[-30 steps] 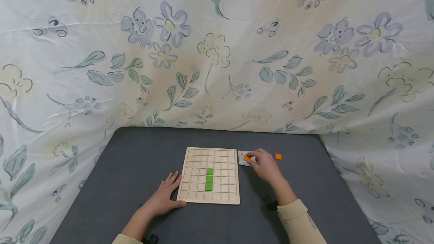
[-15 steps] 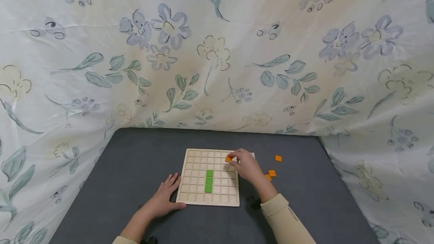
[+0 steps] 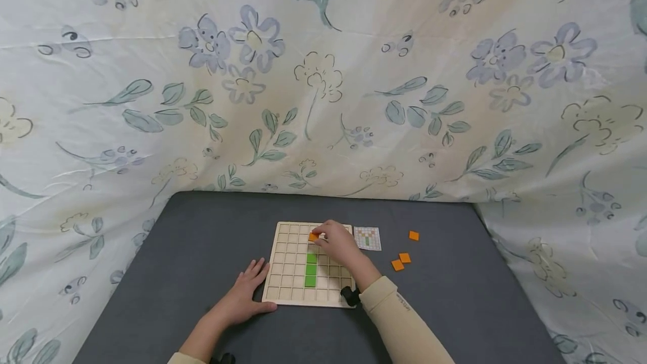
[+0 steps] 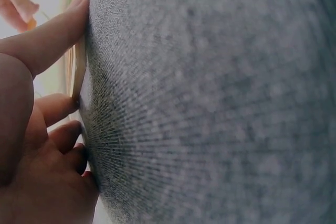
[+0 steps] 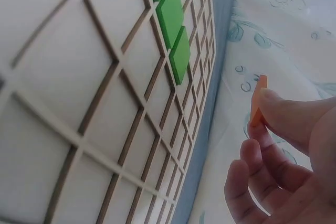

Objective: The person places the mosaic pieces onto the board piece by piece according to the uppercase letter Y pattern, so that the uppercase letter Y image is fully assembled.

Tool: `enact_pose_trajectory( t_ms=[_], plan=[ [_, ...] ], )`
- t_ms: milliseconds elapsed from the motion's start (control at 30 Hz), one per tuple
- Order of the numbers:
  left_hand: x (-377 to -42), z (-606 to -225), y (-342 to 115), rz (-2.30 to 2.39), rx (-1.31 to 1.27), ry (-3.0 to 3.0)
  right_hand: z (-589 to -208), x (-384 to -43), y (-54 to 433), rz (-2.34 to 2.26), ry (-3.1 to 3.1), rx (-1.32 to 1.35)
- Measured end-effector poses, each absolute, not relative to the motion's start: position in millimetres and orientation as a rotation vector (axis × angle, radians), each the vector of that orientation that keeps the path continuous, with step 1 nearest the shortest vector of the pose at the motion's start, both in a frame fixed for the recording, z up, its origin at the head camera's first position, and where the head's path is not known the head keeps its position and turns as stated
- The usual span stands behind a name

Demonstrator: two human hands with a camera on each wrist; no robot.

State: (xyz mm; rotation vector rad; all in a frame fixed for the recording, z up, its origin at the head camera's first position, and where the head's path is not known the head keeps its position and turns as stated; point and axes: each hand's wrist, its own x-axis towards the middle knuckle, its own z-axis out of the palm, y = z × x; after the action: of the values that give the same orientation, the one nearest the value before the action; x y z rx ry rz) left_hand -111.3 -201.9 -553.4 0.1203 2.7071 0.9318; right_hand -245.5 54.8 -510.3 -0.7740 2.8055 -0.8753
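A wooden grid board [image 3: 290, 294] lies on the dark table. Three green square tiles [image 3: 310, 270] fill neighbouring cells of one column near its middle. My right hand [image 3: 340, 243] is over the far part of the board, pinching an orange square tile [image 5: 259, 100] between thumb and index finger. In the right wrist view that tile is clear of the grid. Resting at the board's near left corner, my left hand [image 3: 245, 291] has its fingers spread along the left edge and its thumb at the front edge.
A small printed pattern card [image 3: 367, 238] lies right of the board. Farther right are loose orange tiles: one at the back [image 3: 414, 235] and a close pair, one tile [image 3: 405, 258] beside another [image 3: 397, 265]. A floral curtain [image 3: 323, 100] hangs behind the table [image 3: 455, 308].
My right hand has carried the orange tile leftward from beside the card to above the board's far middle, uncovering the card and the pair of orange tiles. My left hand stays in place.
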Motion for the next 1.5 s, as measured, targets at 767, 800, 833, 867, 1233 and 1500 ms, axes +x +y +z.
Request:
enact_pose_trajectory(
  t_ms=[767, 800, 833, 867, 1233, 1500],
  plan=[
    [-104, -556, -209, 0.943, 0.137, 2.701, -537, -249, -4, -0.800, 2.810, -0.690],
    [-104, -556, -209, 0.939, 0.134, 2.702, -538, -250, -5, -0.791, 2.811, -0.694],
    [-103, -556, -209, 0.940, 0.130, 2.702, -539, -251, -7, -0.782, 2.811, -0.694],
    [-103, -555, -208, 0.940, 0.129, 2.703, -539, -251, -8, -0.774, 2.811, -0.695],
    [-104, -557, -208, 0.943, 0.146, 2.693, -540, -257, -18, -0.694, 2.861, -0.715],
    [-104, -558, -210, 0.931, 0.142, 2.694, -534, -255, -9, -0.804, 2.819, -0.698]
  ],
)
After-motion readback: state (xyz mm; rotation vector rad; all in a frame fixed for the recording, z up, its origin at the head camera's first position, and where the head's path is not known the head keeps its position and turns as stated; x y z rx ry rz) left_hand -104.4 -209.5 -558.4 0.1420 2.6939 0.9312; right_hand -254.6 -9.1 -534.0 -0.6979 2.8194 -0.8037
